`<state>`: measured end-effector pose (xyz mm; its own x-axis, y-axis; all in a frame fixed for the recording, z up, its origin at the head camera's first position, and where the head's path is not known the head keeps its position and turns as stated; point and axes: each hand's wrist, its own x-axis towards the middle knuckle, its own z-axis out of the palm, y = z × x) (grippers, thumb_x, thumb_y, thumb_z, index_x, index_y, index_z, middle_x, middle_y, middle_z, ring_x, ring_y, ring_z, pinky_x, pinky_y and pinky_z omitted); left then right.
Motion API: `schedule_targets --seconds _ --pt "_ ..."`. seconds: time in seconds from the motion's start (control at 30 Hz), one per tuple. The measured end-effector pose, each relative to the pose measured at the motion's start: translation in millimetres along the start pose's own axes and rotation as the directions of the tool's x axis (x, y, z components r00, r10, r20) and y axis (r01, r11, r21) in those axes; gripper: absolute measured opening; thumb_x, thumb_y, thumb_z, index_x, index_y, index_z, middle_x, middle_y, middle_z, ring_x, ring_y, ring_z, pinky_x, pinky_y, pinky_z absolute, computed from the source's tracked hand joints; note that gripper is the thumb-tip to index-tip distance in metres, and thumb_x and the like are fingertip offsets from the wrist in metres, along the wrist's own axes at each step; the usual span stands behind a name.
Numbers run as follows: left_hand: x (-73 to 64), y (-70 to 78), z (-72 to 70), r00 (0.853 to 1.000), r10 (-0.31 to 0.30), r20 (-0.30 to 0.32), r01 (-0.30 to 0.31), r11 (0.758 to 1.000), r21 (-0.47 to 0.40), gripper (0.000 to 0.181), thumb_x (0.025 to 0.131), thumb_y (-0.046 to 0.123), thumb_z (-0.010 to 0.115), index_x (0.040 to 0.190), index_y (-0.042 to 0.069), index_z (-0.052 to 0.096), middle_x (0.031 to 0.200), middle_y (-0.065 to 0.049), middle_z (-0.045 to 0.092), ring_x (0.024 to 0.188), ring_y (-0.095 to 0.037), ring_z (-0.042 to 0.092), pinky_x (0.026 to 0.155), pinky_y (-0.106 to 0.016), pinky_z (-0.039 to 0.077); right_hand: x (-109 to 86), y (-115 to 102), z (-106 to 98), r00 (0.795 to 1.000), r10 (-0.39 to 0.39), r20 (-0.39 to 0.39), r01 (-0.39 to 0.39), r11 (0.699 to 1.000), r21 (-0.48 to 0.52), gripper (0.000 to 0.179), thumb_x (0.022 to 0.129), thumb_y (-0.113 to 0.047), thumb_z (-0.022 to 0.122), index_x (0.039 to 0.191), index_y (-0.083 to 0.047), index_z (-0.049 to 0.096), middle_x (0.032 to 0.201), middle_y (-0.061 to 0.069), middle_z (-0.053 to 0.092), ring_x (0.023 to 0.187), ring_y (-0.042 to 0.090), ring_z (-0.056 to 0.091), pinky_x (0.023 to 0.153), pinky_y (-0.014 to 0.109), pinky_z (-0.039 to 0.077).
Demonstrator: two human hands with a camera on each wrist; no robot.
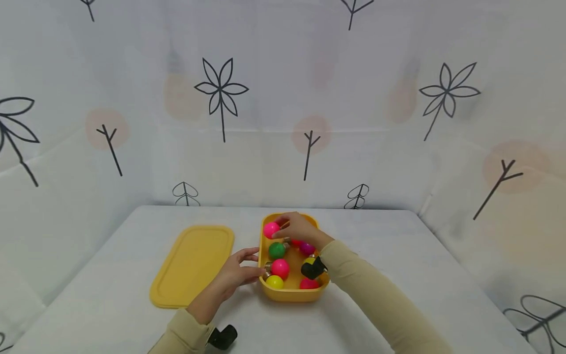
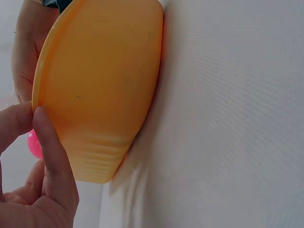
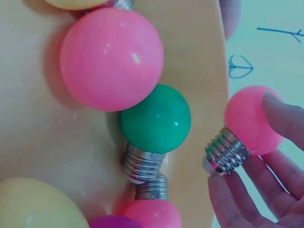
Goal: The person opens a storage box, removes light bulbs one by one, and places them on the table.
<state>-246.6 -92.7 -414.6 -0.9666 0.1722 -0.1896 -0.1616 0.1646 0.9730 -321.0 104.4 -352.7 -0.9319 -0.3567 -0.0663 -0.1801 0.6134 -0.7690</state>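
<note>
A yellow plastic container [image 1: 292, 295] stands on the table with several coloured light bulbs inside. My left hand [image 1: 236, 272] pinches its left rim between thumb and finger, as the left wrist view shows against the container's wall [image 2: 104, 71]. Over the container's far part, my right hand [image 1: 302, 232] holds a pink light bulb [image 3: 254, 118] by its round globe, with the metal screw base exposed. Below that hand lie a green bulb [image 1: 276, 250], a pink bulb [image 1: 280, 268], a yellow bulb [image 1: 275, 281] and a purple bulb [image 1: 307, 248]. The right forearm partly hides others.
Left of the container, a flat yellow lid [image 1: 194, 265] lies on the white-covered table [image 1: 376, 231]. A pale cloth [image 1: 274, 162] with plant drawings hangs behind and at both sides. Black devices [image 1: 223, 338] are strapped at both wrists.
</note>
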Motion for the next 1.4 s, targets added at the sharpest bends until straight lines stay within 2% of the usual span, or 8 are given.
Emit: schedule_targets --seconds 0.33,0.63,1.03,1.4 --pt "-1.1 1.1 0.4 1.000 -0.003 -0.014 0.003 1.000 -0.004 0.065 0.077 0.011 0.076 0.134 0.008 0.047 0.115 -0.012 0.051 0.085 -0.018 0.061 0.076 -0.032 0.054 -20.1 -5.0 -12.9 0.994 0.019 -0.111 -0.021 1.000 -0.021 0.040 0.078 -0.028 0.075 0.113 -0.012 0.064 0.105 0.001 0.061 0.098 0.020 0.057 0.080 0.033 0.052" --pt "-1.4 -0.2 1.2 1.000 -0.006 -0.019 0.006 1.000 -0.004 0.065 0.077 0.011 0.076 0.135 0.008 0.047 0.115 -0.012 0.051 0.085 -0.018 0.060 0.076 -0.032 0.054 -34.6 -2.7 -25.0 0.984 0.025 -0.179 -0.027 1.000 -0.012 0.041 0.078 -0.025 0.075 0.114 -0.009 0.063 0.105 0.004 0.062 0.098 0.022 0.056 0.081 0.036 0.052" --pt "-1.4 -1.5 1.8 0.999 -0.009 -0.033 0.009 1.000 0.000 0.065 0.076 0.012 0.077 0.134 0.008 0.047 0.114 -0.012 0.051 0.086 -0.019 0.059 0.077 -0.032 0.054 -48.5 16.4 -46.2 0.976 0.018 -0.217 -0.019 1.000 -0.004 0.044 0.078 -0.029 0.075 0.113 -0.006 0.062 0.103 0.005 0.061 0.095 0.023 0.056 0.080 0.035 0.052" --pt "-1.0 -0.8 2.8 0.999 -0.008 -0.037 0.008 1.000 0.001 0.065 0.077 0.012 0.076 0.134 0.009 0.047 0.114 -0.012 0.051 0.086 -0.020 0.059 0.077 -0.031 0.054 -55.6 38.4 -60.3 0.965 0.048 -0.256 -0.054 0.998 -0.017 0.047 0.078 -0.032 0.074 0.114 -0.005 0.062 0.105 0.008 0.061 0.094 0.025 0.056 0.079 0.037 0.052"
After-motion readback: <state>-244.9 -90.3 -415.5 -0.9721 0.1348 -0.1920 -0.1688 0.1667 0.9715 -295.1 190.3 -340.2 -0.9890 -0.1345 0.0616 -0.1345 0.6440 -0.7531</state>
